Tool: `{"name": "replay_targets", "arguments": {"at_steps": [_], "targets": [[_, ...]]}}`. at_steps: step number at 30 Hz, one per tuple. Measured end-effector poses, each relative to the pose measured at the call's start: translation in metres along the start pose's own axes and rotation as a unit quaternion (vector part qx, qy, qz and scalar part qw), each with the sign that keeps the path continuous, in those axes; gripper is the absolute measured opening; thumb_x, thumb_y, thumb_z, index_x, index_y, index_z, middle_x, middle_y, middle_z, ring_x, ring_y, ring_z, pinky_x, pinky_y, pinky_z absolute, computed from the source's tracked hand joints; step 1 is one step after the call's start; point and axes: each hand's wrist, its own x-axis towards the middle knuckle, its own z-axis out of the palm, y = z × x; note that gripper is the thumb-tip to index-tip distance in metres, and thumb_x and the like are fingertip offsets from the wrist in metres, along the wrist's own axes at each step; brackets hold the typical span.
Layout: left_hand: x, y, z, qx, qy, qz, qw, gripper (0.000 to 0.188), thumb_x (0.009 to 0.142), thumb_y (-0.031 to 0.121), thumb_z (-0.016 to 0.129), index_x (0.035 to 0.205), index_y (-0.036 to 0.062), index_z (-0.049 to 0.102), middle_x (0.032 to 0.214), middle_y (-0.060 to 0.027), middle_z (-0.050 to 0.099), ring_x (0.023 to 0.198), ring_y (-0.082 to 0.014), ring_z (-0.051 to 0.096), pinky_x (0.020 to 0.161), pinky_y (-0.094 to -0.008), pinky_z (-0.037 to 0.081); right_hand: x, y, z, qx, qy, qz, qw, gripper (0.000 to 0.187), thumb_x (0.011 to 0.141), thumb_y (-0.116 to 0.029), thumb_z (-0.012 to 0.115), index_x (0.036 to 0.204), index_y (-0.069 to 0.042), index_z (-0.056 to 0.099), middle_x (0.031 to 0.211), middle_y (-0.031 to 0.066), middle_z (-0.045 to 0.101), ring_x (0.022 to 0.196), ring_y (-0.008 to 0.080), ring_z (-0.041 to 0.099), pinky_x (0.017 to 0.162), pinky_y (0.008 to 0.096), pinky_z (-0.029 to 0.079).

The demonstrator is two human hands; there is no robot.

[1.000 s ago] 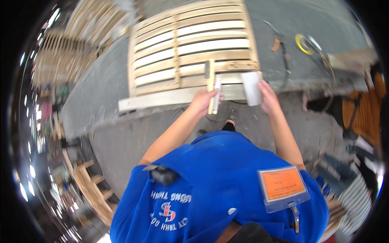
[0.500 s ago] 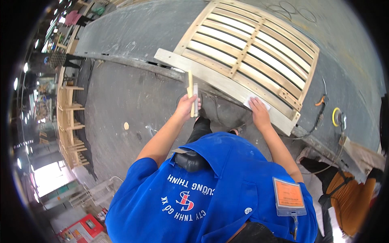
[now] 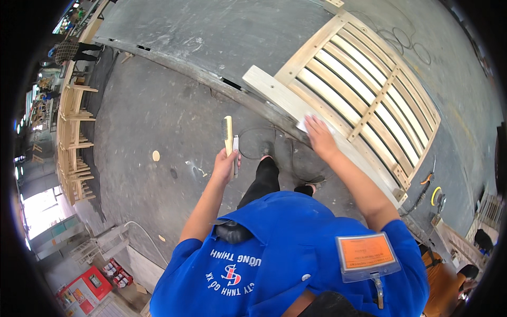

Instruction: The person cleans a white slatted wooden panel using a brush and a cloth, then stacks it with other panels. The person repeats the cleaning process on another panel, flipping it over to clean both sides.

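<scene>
My left hand [image 3: 224, 165] is wrapped around a brush [image 3: 228, 133] with a pale wooden handle and dark bristles, together with a thin grey strip [image 3: 235, 147]. Both are held upright over the floor, apart from the bench. My right hand [image 3: 320, 136] presses a small white sheet, perhaps sandpaper [image 3: 301, 126], onto a pale wooden board [image 3: 272, 91]. Most of that sheet is hidden under the fingers. The board runs along the near side of a slatted wooden panel [image 3: 369, 112], which lies flat on the grey bench.
The bench edge [image 3: 211, 78] crosses in front of me. Right of the panel lie an orange-handled tool [image 3: 426, 179] and a yellow-ringed tool [image 3: 435, 196]. Cables loop on the floor [image 3: 179, 121] by my feet. A person in brown [image 3: 442, 289] is at lower right; wooden frames [image 3: 75, 142] stand left.
My right hand has slid the white sheet leftward along the board, away from its right end. My left hand still holds the brush and strip, now lower and farther left. The whole view has shifted.
</scene>
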Motion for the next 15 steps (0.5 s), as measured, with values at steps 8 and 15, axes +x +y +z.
{"name": "replay_targets", "arguments": {"at_steps": [8, 15], "targets": [[0.056, 0.050, -0.077, 0.035, -0.013, -0.026, 0.999, 0.013, 0.088, 0.010, 0.054, 0.095, 0.0033, 0.046, 0.072, -0.0049, 0.055, 0.057, -0.0129, 0.052, 0.051, -0.0257, 0.044, 0.232, -0.055, 0.077, 0.000, 0.031, -0.075, 0.997, 0.045, 0.083, -0.009, 0.049, 0.127, -0.001, 0.043, 0.139, 0.0100, 0.037, 0.130, 0.0285, 0.031, 0.106, 0.0426, 0.028], [0.078, 0.069, -0.112, -0.045, -0.004, -0.033, 0.998, 0.011, 0.089, 0.011, 0.053, 0.095, 0.0043, 0.047, 0.073, -0.0050, 0.057, 0.058, -0.0120, 0.053, 0.052, -0.0256, 0.046, 0.152, -0.050, 0.037, -0.032, -0.034, 0.022, 0.999, 0.048, 0.079, -0.008, 0.055, 0.126, -0.009, 0.047, 0.137, 0.0059, 0.040, 0.129, 0.0286, 0.034, 0.102, 0.0456, 0.032]]}}
